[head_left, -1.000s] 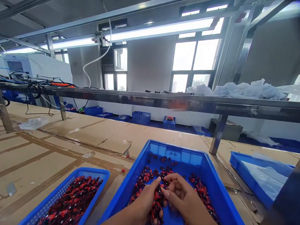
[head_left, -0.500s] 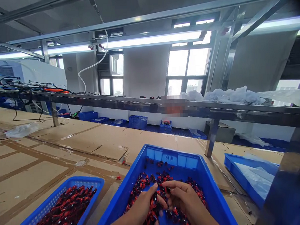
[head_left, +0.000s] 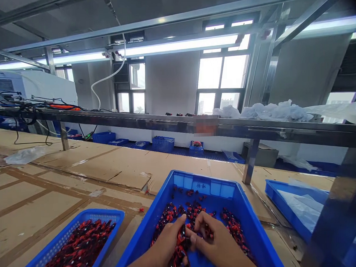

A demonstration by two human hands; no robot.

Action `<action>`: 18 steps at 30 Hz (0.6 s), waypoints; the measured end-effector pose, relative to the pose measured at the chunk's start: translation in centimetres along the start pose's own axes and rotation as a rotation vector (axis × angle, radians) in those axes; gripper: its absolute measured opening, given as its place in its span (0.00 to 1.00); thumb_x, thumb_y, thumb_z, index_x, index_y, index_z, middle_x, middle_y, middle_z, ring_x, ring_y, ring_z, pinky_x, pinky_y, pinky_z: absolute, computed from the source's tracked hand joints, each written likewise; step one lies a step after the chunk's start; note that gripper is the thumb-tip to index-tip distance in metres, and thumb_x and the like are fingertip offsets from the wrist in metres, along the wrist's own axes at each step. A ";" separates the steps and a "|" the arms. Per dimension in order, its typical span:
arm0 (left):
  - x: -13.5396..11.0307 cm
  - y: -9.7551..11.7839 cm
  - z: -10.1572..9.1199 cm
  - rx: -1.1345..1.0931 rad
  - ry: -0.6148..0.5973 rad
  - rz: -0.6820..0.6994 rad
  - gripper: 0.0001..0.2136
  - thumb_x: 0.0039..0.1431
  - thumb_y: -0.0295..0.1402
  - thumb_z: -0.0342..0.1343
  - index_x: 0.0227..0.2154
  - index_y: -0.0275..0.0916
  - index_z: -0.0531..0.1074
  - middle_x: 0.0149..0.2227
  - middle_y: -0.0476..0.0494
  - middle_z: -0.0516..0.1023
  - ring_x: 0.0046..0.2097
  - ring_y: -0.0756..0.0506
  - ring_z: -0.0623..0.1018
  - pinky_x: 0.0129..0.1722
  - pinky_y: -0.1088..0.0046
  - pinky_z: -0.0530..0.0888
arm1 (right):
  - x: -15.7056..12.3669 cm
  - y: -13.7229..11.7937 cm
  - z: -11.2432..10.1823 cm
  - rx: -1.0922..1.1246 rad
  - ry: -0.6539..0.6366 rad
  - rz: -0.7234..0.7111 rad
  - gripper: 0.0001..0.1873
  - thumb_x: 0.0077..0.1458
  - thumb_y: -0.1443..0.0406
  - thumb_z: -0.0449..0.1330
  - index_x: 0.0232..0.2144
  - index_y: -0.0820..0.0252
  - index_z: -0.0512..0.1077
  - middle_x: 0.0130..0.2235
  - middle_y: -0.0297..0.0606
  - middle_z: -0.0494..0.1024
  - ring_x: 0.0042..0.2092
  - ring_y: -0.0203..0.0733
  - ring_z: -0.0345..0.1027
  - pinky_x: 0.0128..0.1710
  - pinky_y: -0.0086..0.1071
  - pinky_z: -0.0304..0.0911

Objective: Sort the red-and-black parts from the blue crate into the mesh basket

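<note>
Both hands are inside a deep blue bin (head_left: pixel 255 220) strewn with small red-and-black parts (head_left: pixel 195 210). My left hand (head_left: pixel 166 243) is closed around several of these parts, with its thumb on top and red and black pieces showing below it. Close on its right, my right hand (head_left: pixel 218 241) is bent inward, fingers curled and thumb reaching to the parts at the left hand. What lies between the right fingertips is too small and hidden to make out. The exact kind of the parts cannot be told.
A shallower blue basket (head_left: pixel 118 219) heaped with red-and-black pieces (head_left: pixel 79 246) stands on the left. On the right are a blue tray (head_left: pixel 273 188) with clear plastic bags and a metal post (head_left: pixel 251 162). A metal shelf rail (head_left: pixel 154 122) crosses above the cardboard-covered table (head_left: pixel 117 166).
My right hand's fingers have curled in more and its thumb has moved to the parts in the left hand. My left hand stays nearly in place, still holding parts.
</note>
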State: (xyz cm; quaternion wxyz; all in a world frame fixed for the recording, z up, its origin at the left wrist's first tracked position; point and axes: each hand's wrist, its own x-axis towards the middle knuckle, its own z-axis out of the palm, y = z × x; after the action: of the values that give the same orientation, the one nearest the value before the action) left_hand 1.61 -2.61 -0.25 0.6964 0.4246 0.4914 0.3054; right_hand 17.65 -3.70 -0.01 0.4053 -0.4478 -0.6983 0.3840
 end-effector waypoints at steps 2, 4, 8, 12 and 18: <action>-0.1 0.0 0.0 -0.013 0.029 -0.008 0.31 0.51 0.64 0.46 0.31 0.37 0.71 0.18 0.48 0.69 0.15 0.50 0.67 0.09 0.80 0.58 | -0.5 -0.2 0.2 -0.304 0.010 -0.143 0.10 0.46 0.70 0.63 0.33 0.55 0.70 0.32 0.31 0.74 0.34 0.38 0.66 0.35 0.29 0.59; 0.0 -0.1 0.0 -0.031 0.051 -0.004 0.30 0.50 0.64 0.47 0.32 0.38 0.70 0.18 0.48 0.70 0.16 0.49 0.67 0.10 0.80 0.58 | -1.0 -0.2 0.4 -0.466 -0.013 -0.195 0.15 0.46 0.72 0.62 0.38 0.52 0.72 0.37 0.31 0.75 0.37 0.39 0.68 0.38 0.30 0.59; 0.5 -0.6 -0.3 -0.071 0.088 0.015 0.26 0.53 0.60 0.48 0.31 0.39 0.68 0.21 0.46 0.73 0.16 0.49 0.68 0.10 0.79 0.58 | -1.1 0.2 0.5 -0.701 -0.072 -0.267 0.19 0.53 0.69 0.60 0.47 0.47 0.72 0.40 0.34 0.77 0.39 0.42 0.71 0.39 0.31 0.61; 0.6 -0.9 -0.5 -0.076 0.064 0.025 0.25 0.55 0.59 0.47 0.31 0.38 0.69 0.17 0.48 0.70 0.15 0.48 0.67 0.09 0.79 0.58 | -1.0 0.6 0.6 -0.706 -0.039 -0.298 0.15 0.57 0.68 0.57 0.45 0.49 0.75 0.37 0.37 0.78 0.38 0.43 0.72 0.37 0.31 0.62; 0.6 -0.5 -0.5 -0.067 0.046 0.038 0.28 0.51 0.62 0.49 0.29 0.37 0.71 0.18 0.48 0.70 0.15 0.49 0.68 0.09 0.79 0.58 | -0.4 0.8 0.6 -0.295 0.026 -0.097 0.08 0.56 0.62 0.59 0.36 0.53 0.78 0.28 0.35 0.76 0.29 0.42 0.68 0.30 0.31 0.58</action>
State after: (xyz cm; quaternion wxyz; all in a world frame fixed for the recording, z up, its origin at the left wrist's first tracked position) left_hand 1.36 -2.17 -1.06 0.6929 0.4031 0.4885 0.3447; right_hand 17.44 -3.91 -1.08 0.3624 -0.4731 -0.7626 0.2515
